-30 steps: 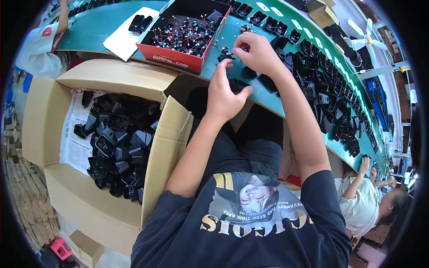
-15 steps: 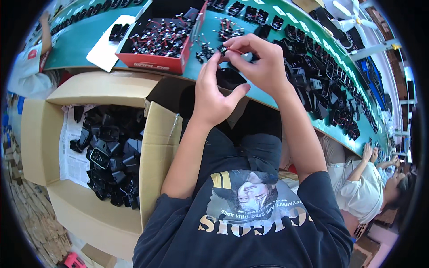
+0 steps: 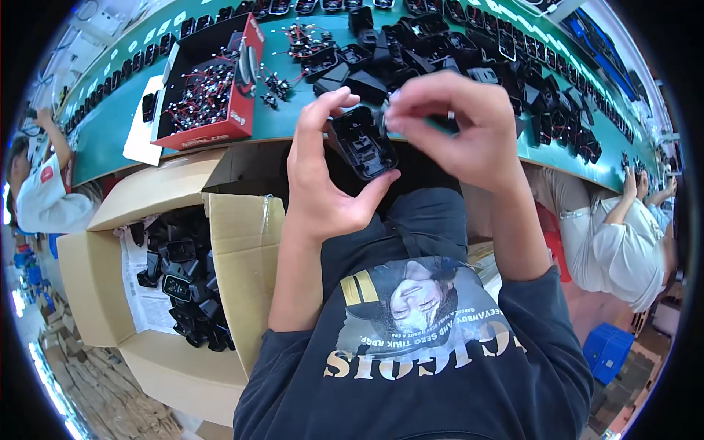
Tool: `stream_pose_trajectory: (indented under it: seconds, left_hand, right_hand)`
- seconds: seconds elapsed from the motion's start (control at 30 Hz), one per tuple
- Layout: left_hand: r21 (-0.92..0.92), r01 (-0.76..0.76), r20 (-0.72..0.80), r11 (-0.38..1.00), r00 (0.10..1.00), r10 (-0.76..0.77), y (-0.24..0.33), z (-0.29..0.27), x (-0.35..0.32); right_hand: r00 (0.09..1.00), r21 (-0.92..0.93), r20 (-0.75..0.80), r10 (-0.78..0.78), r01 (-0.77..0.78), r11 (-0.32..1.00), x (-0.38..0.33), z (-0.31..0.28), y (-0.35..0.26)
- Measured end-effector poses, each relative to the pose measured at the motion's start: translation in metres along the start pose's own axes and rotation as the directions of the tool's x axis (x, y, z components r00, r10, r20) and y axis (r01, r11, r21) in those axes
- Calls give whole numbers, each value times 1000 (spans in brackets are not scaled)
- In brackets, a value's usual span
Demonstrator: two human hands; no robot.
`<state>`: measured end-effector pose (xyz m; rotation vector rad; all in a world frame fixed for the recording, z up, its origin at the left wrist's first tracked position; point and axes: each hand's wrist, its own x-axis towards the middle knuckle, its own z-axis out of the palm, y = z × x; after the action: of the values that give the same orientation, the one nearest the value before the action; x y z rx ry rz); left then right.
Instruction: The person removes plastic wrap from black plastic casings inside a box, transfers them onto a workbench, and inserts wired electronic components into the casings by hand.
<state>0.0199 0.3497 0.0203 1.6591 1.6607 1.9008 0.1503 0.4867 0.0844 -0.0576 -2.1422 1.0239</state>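
My left hand (image 3: 315, 176) grips a black plastic housing (image 3: 363, 147) by its ends, thumb at the lower end and fingers at the upper. The hollow inside of the housing faces up, with moulded ribs showing. At its upper right edge is my right hand (image 3: 466, 128), thumb and forefinger brought together and smeared by motion. A small part seems to be between those fingertips, but its kind cannot be made out. Just beyond the hands, a pile of black housings (image 3: 359, 81) lies on the green table, beside a bunch of small wired parts (image 3: 304, 40).
A red box (image 3: 243, 110) full of red-and-black wired parts stands on the table (image 3: 282, 121). Left of my lap, an open cardboard box (image 3: 246, 235) holds more black housings. Rows of housings (image 3: 506, 44) line the far table. People (image 3: 616, 242) sit at both sides.
My right hand has moved right, away from my left fingertips. The housing in my left hand now shows its hollow side. The whole view has shifted.
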Motion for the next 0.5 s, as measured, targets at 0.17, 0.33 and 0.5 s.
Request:
stream_pose_trajectory:
  seconds: [0.17,0.33,0.5]
  left_hand:
    - [-31,-40,78,999,996,43,6,12,0]
    - [-35,-69,160,997,984,74,11,20,1]
    - [-26,-47,222,999,974,51,17,25,1]
  right_hand:
    - [992,-34,67,109,-107,994,-30,-11,-12]
    - [992,-197,120,51,-27,980,-41,-18,-13]
    - [992,-223,116,40,-13,975,-51,-23,-9]
